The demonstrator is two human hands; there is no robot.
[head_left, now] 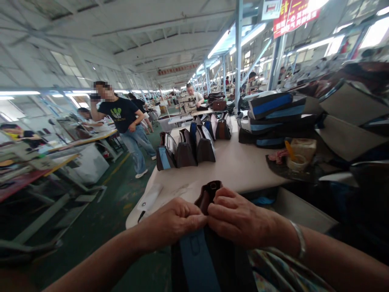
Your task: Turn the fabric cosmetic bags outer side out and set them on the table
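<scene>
A dark bag (200, 259) with a blue stripe down its front is upright close to me, below the table's front edge. My left hand (178, 219) pinches its upper rim from the left. Right beside it, my right hand (234, 215) has its fingers curled on the same rim, almost touching the left. Behind the fingers the bag's brown lining (206, 194) and a small metal ring show at the far end of the opening. The fingertips of both hands are partly hidden by the hands themselves.
Several finished-looking bags (187, 154) stand on the pale table (237, 170). Stacked bag pieces (270, 117) lie at right, near a glue pot (296, 162) with a yellow-handled tool. A white device (150, 197) lies at the left edge. A person (121, 115) stands in the aisle.
</scene>
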